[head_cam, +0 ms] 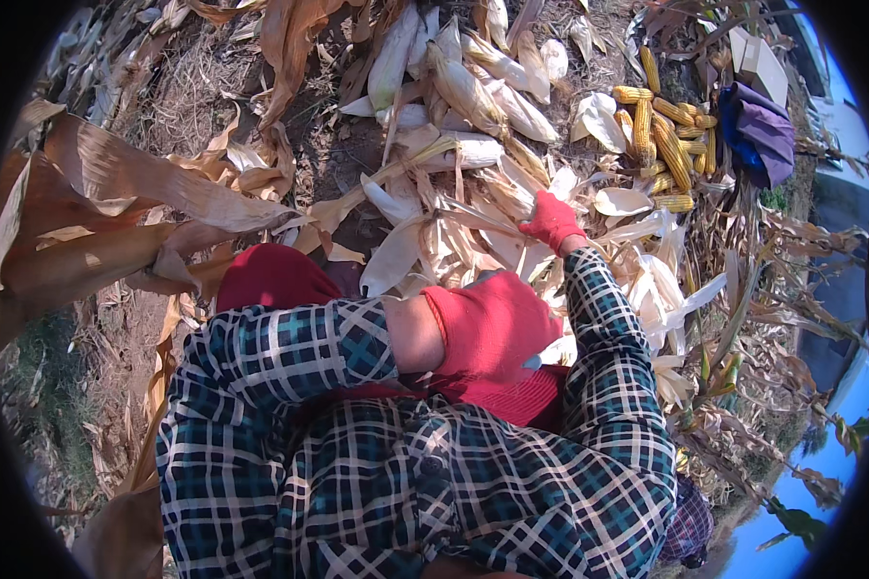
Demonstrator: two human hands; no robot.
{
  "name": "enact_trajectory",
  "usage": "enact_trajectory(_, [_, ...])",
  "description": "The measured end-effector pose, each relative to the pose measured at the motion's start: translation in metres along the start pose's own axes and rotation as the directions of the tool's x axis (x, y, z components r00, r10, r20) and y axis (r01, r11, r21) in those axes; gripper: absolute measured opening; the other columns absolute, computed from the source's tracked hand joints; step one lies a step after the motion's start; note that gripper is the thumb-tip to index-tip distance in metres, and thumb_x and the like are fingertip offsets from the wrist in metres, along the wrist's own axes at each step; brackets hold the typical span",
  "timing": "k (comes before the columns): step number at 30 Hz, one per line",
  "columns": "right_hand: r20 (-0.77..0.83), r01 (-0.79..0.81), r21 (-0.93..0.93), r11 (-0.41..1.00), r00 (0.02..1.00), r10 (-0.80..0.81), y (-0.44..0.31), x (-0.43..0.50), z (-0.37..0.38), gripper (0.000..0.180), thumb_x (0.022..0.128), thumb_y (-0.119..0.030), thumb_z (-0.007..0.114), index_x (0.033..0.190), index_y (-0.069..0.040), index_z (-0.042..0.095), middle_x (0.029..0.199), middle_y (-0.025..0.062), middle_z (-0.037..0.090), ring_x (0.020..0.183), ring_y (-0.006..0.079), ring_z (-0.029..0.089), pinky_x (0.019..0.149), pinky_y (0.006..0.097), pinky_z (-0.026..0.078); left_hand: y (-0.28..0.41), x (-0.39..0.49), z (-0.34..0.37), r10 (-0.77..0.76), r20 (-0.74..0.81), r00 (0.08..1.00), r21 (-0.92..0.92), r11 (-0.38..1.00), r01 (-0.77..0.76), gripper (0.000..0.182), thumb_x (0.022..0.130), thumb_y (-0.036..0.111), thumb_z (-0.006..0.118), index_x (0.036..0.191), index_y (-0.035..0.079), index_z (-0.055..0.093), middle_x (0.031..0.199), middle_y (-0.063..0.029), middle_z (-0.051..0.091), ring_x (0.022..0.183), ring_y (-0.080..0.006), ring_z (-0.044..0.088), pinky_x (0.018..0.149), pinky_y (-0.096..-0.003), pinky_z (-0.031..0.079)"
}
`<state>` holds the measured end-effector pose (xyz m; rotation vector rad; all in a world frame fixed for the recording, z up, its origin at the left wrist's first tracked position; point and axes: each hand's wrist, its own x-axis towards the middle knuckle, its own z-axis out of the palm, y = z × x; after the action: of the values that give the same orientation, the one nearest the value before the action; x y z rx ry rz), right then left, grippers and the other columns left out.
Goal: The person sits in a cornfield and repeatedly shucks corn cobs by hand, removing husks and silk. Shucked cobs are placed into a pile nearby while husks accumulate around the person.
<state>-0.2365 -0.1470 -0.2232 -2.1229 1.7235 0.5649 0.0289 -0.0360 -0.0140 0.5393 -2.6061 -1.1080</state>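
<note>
My right hand (pixel 552 223), in a red knit glove, reaches out to a heap of dry corn husks (pixel 478 242). Its fingers look curled, but whether anything is inside them is hidden. Bent across my lap, my left hand (pixel 496 329) wears a red glove with grey on its finger side. Those fingers turn down and away, so their hold cannot be seen. Just beyond the husks lie several unhusked corn ears (pixel 471 94) in pale, dry leaves. Bare yellow corn cobs (pixel 668 141) are piled to the right of my right hand.
Broad dry corn leaves (pixel 152 188) arch over the left side near my red-clad knee (pixel 275 279). A purple and blue cloth (pixel 760 134) lies past the cobs, near a pale box-like object (pixel 759 65). Loose husks (pixel 659 289) and dry stalks (pixel 775 311) cover the right side.
</note>
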Motion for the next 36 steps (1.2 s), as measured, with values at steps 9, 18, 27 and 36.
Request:
enact_trajectory(9, [-0.493,0.128,0.152,0.980,0.869,-0.037,-0.017,-0.160,-0.103,0.090,0.067,-0.039,0.081,0.141,-0.006,0.042,0.129,0.0168,0.057,0.115,0.0330,0.059,0.092,0.0407,0.050,-0.031,0.024,0.001,-0.447,-0.007,0.895,-0.617,0.706,0.348,0.053,0.081,0.048,0.069,0.104,0.000,0.063,0.083,-0.0117,0.068,0.077,-0.0213,0.065,0.070,-0.0348,0.050])
enact_trajectory(18, [-0.798,0.169,0.145,0.975,0.603,0.014,-0.129,-0.161,-0.106,0.096,0.065,-0.033,0.084,0.143,-0.004,0.037,0.122,0.0168,0.059,0.100,0.0329,0.064,0.080,0.0420,0.053,-0.062,0.042,0.007,-0.731,-0.259,0.631,-0.960,0.125,-0.250,0.036,0.084,0.029,0.073,0.103,0.000,0.064,0.084,-0.0106,0.068,0.068,-0.0171,0.066,0.061,-0.0326,0.054])
enact_trajectory(27, [-0.413,0.346,0.856,0.383,0.905,0.105,-0.100,-0.159,-0.098,0.069,0.068,-0.028,0.085,0.124,-0.002,0.055,0.109,0.0082,0.067,0.098,0.0206,0.064,0.088,0.0336,0.050,-0.072,0.039,-0.022,-0.593,-0.461,0.661,-0.828,0.556,-0.078,0.047,0.085,0.035,0.071,0.114,-0.002,0.063,0.101,-0.0128,0.071,0.087,-0.0199,0.067,0.080,-0.0329,0.052])
enact_trajectory(36, [-0.425,0.380,0.834,0.400,0.905,0.027,-0.079,-0.182,-0.131,0.067,0.068,-0.019,0.086,0.126,-0.002,0.057,0.106,0.0040,0.066,0.093,0.0118,0.060,0.083,0.0288,0.050,-0.052,0.007,-0.080,-0.559,-0.261,0.787,-0.580,0.743,0.335,0.035,0.090,0.029,0.066,0.098,-0.004,0.067,0.074,-0.0135,0.066,0.065,-0.0168,0.061,0.060,-0.0338,0.048])
